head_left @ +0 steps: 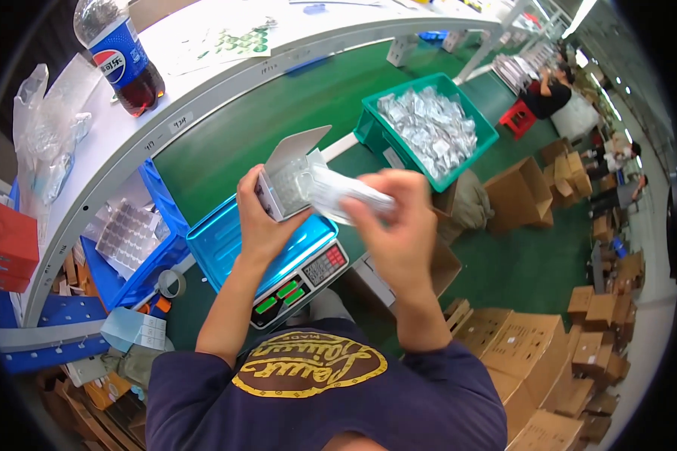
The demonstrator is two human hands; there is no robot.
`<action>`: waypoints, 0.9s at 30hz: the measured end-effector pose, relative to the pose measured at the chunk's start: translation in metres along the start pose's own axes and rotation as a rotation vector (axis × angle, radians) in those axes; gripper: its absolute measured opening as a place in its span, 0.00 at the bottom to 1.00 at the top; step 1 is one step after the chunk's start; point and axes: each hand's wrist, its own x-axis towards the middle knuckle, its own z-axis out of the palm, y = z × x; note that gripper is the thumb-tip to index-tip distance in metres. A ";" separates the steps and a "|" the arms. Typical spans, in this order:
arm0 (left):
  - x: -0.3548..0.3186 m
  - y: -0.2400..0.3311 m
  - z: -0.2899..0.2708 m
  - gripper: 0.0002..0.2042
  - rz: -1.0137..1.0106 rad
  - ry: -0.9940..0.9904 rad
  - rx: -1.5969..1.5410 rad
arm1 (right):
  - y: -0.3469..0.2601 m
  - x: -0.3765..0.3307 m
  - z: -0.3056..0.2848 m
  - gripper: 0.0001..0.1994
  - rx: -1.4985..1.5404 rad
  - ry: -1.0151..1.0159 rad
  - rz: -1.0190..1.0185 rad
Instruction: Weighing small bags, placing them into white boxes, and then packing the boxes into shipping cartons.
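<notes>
Above the blue pan (218,234) of a scale, I have a small white box (284,194) in view, its lid flap raised and its mouth turned up towards me, with something pale and translucent inside. My left hand (257,219) holds that box, fingers wrapped along its left side and thumb across the lower edge. At the box's right side, my right hand (400,218) pinches a slim silvery-white packet (341,194) between thumb and fingers, its far end by the opening. Both forearms reach forward from navy sleeves, the left angled slightly inward, the right nearly straight up with the wrist bent toward the box.

The packet is smeared by blur and partly covered by my right fingers, so I cannot tell whether its tip is inside the box. The left palm is hidden from me. Further out, a green bin (378,137) holds many silvery packets (429,134); a blue crate (171,210) stands to the left, and cartons (515,346) at lower right run out of clear sight.
</notes>
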 end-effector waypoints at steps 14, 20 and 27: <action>-0.095 0.048 -0.079 0.51 -0.064 -0.188 -0.152 | -0.002 -0.086 0.029 0.36 -0.175 -0.405 -0.291; -0.132 0.067 -0.089 0.36 -0.489 -0.312 -0.360 | 0.018 -0.138 0.040 0.25 0.117 -0.281 0.053; -0.139 0.022 -0.089 0.20 -0.513 -0.572 -0.329 | 0.040 -0.147 0.039 0.16 0.358 -0.550 0.540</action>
